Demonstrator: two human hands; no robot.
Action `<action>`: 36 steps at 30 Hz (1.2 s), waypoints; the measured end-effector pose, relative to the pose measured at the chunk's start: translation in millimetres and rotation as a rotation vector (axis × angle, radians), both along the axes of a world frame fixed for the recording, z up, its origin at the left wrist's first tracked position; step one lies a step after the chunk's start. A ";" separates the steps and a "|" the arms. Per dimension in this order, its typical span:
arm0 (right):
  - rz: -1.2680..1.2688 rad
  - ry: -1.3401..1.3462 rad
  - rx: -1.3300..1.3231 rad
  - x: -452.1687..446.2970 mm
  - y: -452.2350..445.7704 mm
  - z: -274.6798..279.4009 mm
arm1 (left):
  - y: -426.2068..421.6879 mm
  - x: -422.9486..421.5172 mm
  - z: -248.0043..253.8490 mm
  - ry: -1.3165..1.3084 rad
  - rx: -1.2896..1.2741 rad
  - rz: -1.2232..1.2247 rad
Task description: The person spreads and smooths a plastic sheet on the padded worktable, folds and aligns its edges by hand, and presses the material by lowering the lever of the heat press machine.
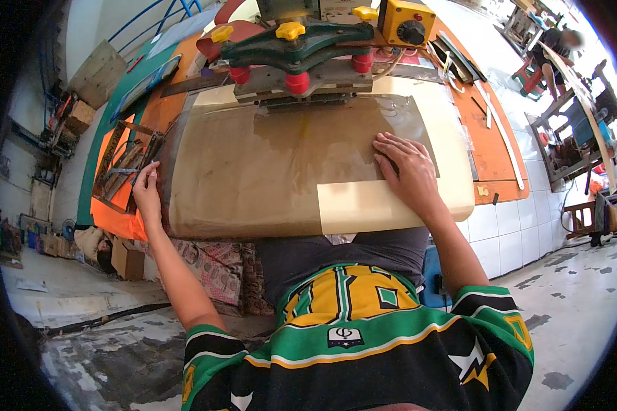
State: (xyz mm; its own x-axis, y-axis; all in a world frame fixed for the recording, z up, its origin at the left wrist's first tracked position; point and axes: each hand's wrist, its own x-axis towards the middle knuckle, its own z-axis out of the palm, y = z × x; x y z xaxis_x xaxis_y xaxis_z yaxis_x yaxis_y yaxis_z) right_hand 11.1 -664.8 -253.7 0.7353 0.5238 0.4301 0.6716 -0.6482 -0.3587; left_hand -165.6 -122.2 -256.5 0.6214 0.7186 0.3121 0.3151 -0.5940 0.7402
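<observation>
My right hand (pixel 410 168) lies with its fingers flat on a brownish translucent sheet (pixel 253 175), near the sheet's right side. Under its wrist is a smooth cream strip (pixel 363 207) along the front edge. My left hand (pixel 147 195) is at the sheet's left edge, thumb and finger pinched together; what they hold, if anything, is too small to make out. Just left of those fingertips, a slim grey-blue tool (pixel 120 171) rests across a rusty metal frame (pixel 144 140). Behind the sheet stands a green press head (pixel 298 51) with yellow knobs and red feet.
A yellow control box (pixel 406 24) with a black dial sits at the back. On the orange tabletop (pixel 487 147) at right lies a long white strip (pixel 504 137). Orange material (pixel 120 222) hangs at the left corner. Another person (pixel 559 51) sits far right.
</observation>
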 end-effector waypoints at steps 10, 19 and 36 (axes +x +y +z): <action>-0.008 -0.018 0.055 0.3 -1.0 -1.0 | 1.3 0.0 -2.1 -0.021 -0.043 0.004; 0.004 -0.039 0.060 1.9 -2.0 -4.2 | 11.7 0.9 -9.9 -0.057 -0.003 -0.007; 0.007 -0.038 0.089 2.0 -0.8 -1.8 | 15.9 -0.8 -15.8 -0.072 0.081 0.033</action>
